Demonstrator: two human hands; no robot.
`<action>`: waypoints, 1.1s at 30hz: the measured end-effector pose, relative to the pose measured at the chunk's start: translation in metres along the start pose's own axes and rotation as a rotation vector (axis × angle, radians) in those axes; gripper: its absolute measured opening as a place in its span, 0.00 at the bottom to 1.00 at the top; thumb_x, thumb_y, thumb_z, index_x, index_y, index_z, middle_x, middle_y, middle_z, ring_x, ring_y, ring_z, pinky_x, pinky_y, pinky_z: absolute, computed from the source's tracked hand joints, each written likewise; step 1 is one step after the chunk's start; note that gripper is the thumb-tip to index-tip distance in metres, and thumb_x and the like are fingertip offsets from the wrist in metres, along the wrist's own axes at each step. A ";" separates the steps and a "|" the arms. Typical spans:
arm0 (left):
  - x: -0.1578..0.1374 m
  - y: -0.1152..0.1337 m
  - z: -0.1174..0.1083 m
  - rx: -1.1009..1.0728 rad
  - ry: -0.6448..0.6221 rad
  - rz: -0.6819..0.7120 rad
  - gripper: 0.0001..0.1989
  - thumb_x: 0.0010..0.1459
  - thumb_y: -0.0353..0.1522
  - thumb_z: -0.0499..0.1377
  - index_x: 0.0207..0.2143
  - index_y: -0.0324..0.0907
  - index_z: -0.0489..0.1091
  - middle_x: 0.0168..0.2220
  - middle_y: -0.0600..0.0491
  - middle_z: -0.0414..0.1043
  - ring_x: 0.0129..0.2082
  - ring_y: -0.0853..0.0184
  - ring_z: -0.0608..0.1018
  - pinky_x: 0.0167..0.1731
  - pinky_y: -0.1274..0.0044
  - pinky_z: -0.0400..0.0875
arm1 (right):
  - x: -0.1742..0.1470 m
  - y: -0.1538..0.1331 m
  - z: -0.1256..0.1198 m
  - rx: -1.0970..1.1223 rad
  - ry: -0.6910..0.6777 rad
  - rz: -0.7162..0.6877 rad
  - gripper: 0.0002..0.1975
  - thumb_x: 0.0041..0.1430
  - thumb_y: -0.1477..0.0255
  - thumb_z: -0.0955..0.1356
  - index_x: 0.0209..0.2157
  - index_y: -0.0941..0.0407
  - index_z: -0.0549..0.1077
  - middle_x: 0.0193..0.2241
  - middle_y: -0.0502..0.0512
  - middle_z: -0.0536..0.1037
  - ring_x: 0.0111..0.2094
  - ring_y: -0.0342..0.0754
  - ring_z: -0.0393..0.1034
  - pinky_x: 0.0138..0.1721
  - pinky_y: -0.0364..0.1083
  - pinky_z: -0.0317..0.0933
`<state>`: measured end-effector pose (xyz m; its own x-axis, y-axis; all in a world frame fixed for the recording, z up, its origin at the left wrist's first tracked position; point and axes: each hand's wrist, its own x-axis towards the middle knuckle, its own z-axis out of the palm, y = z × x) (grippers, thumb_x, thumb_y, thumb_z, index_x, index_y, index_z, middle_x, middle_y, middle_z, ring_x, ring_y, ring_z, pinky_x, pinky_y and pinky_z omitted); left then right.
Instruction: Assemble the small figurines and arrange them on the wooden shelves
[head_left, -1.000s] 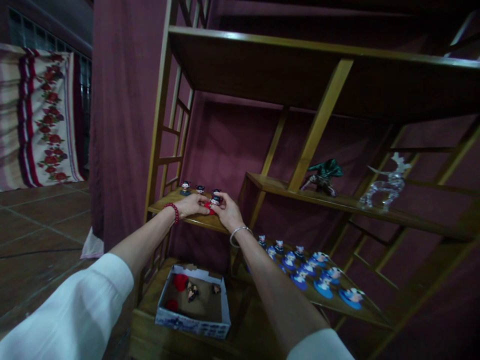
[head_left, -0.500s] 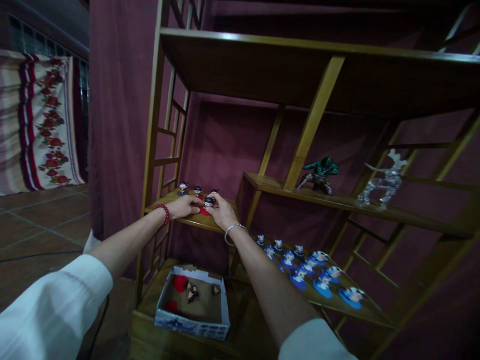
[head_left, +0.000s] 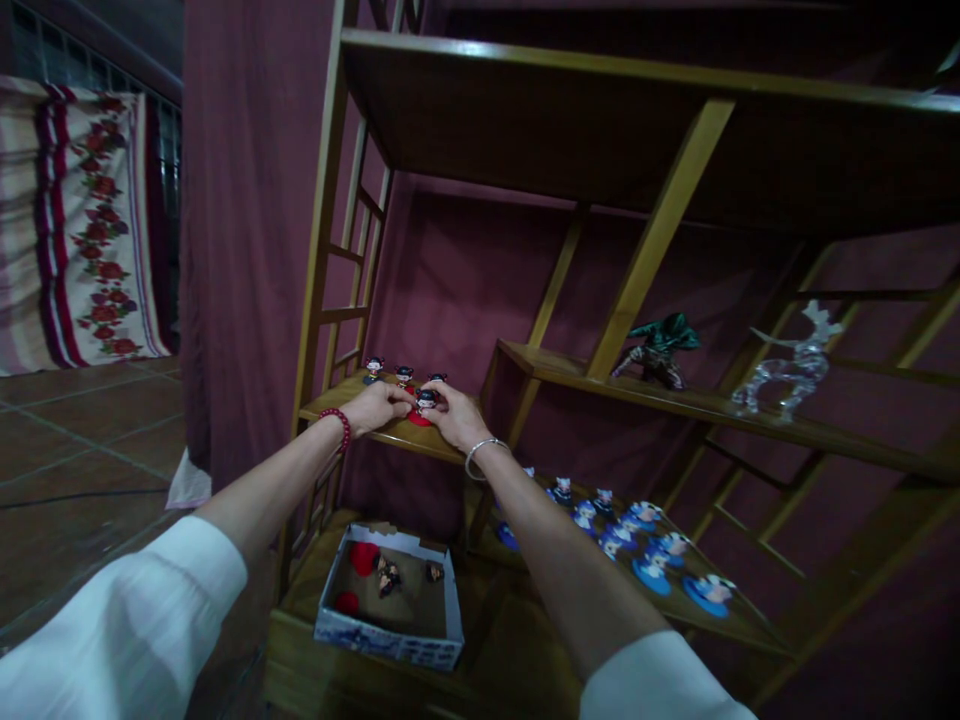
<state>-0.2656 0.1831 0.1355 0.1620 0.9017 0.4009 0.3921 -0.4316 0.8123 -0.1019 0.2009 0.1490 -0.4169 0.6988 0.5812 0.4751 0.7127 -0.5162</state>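
Note:
A small black-haired figurine (head_left: 427, 401) stands on a round red base (head_left: 418, 419) at the front of the left shelf (head_left: 409, 436). My right hand (head_left: 458, 416) pinches the figurine from its right side. From the left, my left hand (head_left: 379, 408) has thumb and fingertips closed at the same figurine and base; the exact contact there is too small to make out. Behind my hands stand similar figurines: one (head_left: 374, 369) at the far left, another (head_left: 403, 377) beside it, and a third (head_left: 436, 380) partly hidden by my right hand.
On the lower shelf is an open cardboard box (head_left: 390, 643) holding figurine parts and red discs. Several blue-based figurines (head_left: 651, 570) occupy the lower right shelf, partly behind my right forearm. Above them stand a green-cloaked statuette (head_left: 660, 350) and a clear deer figure (head_left: 791, 360).
The view has shifted slightly, so the shelf appears a little further right. Both hands stay at the same figurine, with the left fingers drawn closer together.

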 end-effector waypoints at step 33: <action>-0.004 0.007 0.002 0.080 0.029 -0.052 0.14 0.42 0.30 0.54 0.33 0.36 0.72 0.24 0.54 0.69 0.24 0.72 0.67 0.26 0.81 0.59 | 0.004 0.025 0.013 0.445 0.099 0.238 0.20 0.41 0.73 0.66 0.40 0.58 0.67 0.25 0.48 0.70 0.25 0.39 0.63 0.31 0.41 0.60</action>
<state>-0.2621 0.1770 0.1386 0.1134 0.9213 0.3720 0.4702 -0.3796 0.7968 -0.1020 0.2227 0.1300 -0.2516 0.8512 0.4605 0.1635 0.5064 -0.8467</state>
